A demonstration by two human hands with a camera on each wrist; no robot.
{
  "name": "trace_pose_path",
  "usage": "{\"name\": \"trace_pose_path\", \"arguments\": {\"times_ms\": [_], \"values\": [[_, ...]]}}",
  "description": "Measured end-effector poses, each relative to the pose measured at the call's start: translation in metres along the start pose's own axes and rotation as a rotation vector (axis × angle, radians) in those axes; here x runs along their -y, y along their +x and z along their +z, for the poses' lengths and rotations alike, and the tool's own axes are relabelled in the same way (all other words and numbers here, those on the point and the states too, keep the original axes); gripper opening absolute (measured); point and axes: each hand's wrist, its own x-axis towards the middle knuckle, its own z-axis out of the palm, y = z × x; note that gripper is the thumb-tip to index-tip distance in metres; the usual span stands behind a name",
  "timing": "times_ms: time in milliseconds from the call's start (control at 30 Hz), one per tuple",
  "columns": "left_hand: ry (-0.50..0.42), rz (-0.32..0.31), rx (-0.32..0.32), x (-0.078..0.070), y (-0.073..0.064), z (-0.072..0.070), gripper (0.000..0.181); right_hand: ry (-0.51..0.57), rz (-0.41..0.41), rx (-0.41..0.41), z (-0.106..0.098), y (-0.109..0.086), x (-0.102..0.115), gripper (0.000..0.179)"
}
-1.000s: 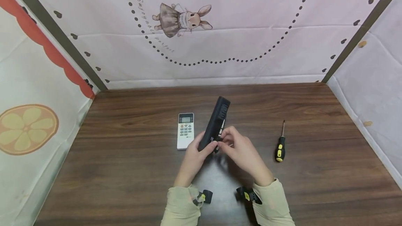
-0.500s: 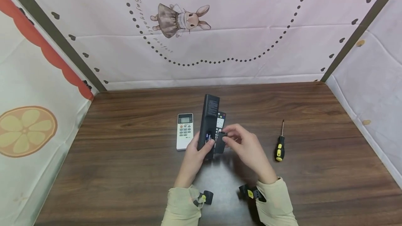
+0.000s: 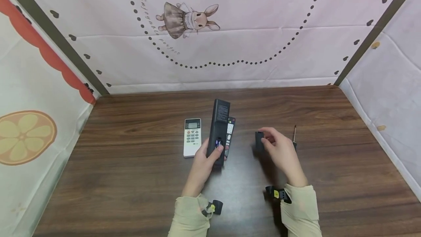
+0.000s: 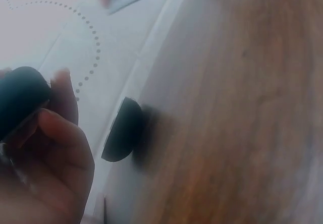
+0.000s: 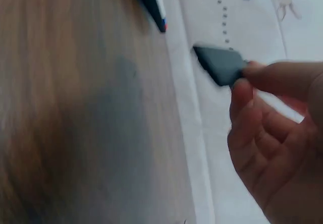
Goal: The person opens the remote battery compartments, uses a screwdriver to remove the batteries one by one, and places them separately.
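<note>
My left hand [image 3: 202, 162] grips a black remote control [image 3: 219, 118] with its back turned up. A battery [image 3: 217, 142] shows in its uncovered compartment, near the thumb. To the right of it, my right hand [image 3: 281, 153] pinches a small dark battery cover [image 3: 259, 141] between thumb and fingers. The right wrist view shows the cover [image 5: 222, 65] tilted at the fingertips, above the table. Beneath the held remote lies a second black remote [image 3: 230, 129], buttons up and partly hidden; its end also shows in the left wrist view.
A white remote [image 3: 192, 138] with a small display lies just left of my left hand. The screwdriver [image 3: 294, 134] is on the right, its handle mostly hidden behind my right hand. A printed cloth wall [image 3: 250, 46] closes off the wooden table's [image 3: 131, 185] far edge.
The battery cover has come off the held remote and moved right in my right hand. My left hand has turned the remote's back upward, exposing the compartment.
</note>
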Motion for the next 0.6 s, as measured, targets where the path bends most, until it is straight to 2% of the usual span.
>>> {"name": "trace_pose_path", "arguments": {"times_ms": [233,467,600], "values": [[-0.043,-0.023,-0.002,0.002,0.0,-0.002,0.039,-0.055,0.078,-0.015,0.0,0.0,-0.016,0.028],[-0.054,-0.054,0.008,0.018,0.009,-0.006,0.043,-0.092,0.103,-0.024,-0.001,-0.001,-0.027,0.03],[-0.06,-0.017,0.002,0.024,0.011,-0.004,0.045,-0.139,0.113,0.009,0.0,-0.001,-0.032,0.032]]}}
